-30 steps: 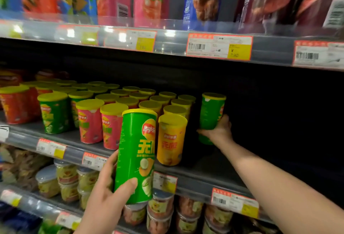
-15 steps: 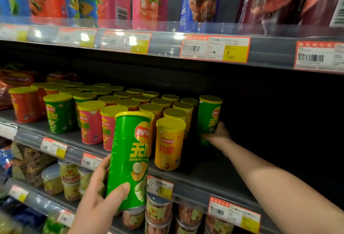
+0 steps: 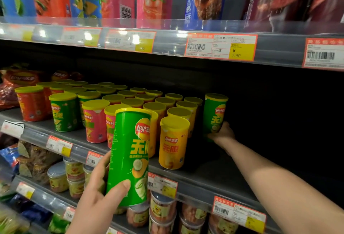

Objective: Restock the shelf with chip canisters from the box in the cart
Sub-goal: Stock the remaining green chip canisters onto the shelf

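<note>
Nearest you, your left hand (image 3: 96, 204) grips a green Lay's canister (image 3: 130, 159) upright, thumb across its lower front, just in front of the middle shelf (image 3: 214, 174) edge. Behind it, a yellow canister (image 3: 173, 144) stands near the shelf front. Farther in, your right hand (image 3: 223, 133) holds the base of a second green canister (image 3: 214, 114), just right of the standing rows.

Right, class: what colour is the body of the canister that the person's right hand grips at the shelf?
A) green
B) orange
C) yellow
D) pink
A: the right hand grips the base of a green canister with a yellow lid.
</note>
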